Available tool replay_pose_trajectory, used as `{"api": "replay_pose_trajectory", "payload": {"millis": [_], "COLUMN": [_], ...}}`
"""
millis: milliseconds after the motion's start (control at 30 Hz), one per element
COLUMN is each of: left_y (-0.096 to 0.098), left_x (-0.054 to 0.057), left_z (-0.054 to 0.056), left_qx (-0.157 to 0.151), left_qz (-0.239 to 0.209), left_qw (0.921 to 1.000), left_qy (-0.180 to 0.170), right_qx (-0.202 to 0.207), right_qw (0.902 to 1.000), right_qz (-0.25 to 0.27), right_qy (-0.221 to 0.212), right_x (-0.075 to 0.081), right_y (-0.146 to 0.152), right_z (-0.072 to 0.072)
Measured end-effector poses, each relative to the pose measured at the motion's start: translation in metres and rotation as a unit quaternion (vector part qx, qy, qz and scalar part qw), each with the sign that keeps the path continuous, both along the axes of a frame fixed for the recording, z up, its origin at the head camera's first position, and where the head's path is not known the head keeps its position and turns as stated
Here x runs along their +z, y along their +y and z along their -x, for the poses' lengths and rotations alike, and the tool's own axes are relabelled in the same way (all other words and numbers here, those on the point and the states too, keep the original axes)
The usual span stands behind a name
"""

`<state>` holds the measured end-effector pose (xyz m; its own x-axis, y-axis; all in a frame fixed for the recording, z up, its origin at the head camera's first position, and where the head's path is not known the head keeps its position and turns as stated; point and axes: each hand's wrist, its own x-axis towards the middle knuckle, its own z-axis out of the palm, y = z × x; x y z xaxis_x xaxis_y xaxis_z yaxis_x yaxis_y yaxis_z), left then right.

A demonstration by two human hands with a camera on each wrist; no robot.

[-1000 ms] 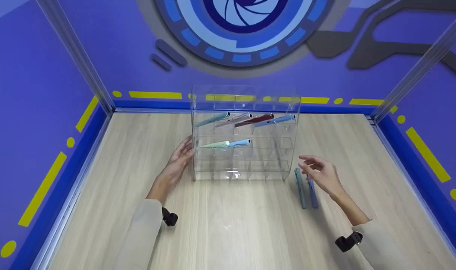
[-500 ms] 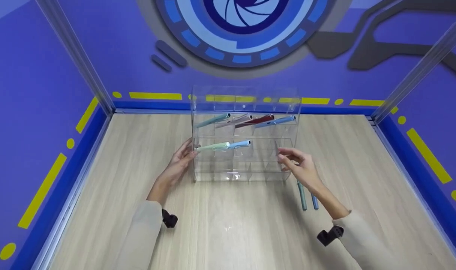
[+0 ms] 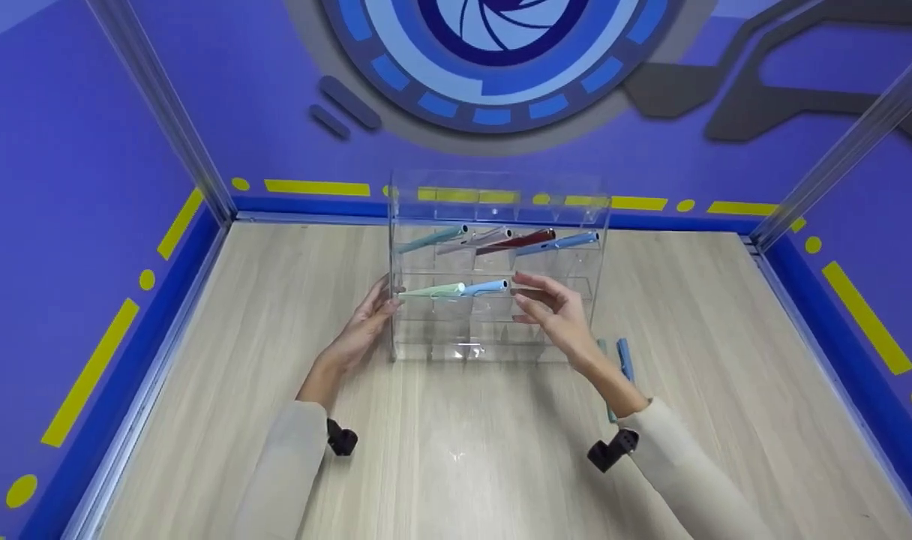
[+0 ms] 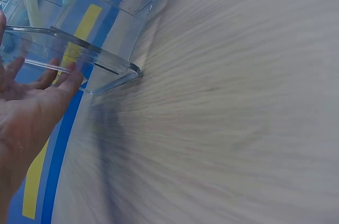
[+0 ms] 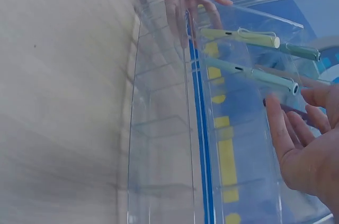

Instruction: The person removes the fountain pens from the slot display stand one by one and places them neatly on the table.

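Note:
A clear acrylic pen rack stands on the table. My left hand touches its left side, fingers fairly straight along the side panel and thumb near the front edge. On the middle tier lie a light green pen and a light blue pen. Close to the light blue pen's end is my right hand, fingers loosely bent and holding nothing; I cannot tell whether a fingertip touches that pen. Higher up lie a teal pen, a pale pink pen, a dark red pen and a blue pen.
Right of the rack, a second blue pen lies on the wooden table. Beside it a green-teal pen is mostly hidden by my right forearm. Printed blue wall panels and metal corner posts enclose the table.
My right hand has moved left from above the pens on the table to the light blue pen's end in the rack. The left hand stays at the rack's side.

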<state>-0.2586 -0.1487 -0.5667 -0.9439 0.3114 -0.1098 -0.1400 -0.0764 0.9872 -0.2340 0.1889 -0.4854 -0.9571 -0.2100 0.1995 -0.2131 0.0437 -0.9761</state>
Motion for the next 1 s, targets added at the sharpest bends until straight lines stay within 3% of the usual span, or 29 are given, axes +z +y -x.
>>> {"api": "replay_pose_trajectory", "payload": {"millis": [300,600,800,1000], "left_y": [0.003,0.005,0.003,0.000], "left_x": [0.001,0.001,0.000,0.001], "left_z": [-0.002,-0.006,-0.004,-0.002], "left_qx": [-0.005,-0.013,-0.014,-0.007], "left_qz": [0.014,0.032,0.062,0.063], "left_qw": [0.9999,0.9993,0.9976,0.9975], "left_qy": [-0.006,-0.012,-0.027,-0.031], "right_qx": [0.011,0.000,-0.004,0.005], "right_qw": [0.9986,0.9978,0.9979,0.9977], "right_qz": [0.016,0.013,0.032,0.053], "right_qy": [-0.049,-0.065,-0.056,-0.042], "right_x": [-0.005,-0.007,-0.010,-0.012], "right_y": [-0.025,-0.040,-0.039,-0.035], "right_z": [0.009,0.010,0.010,0.006]}}
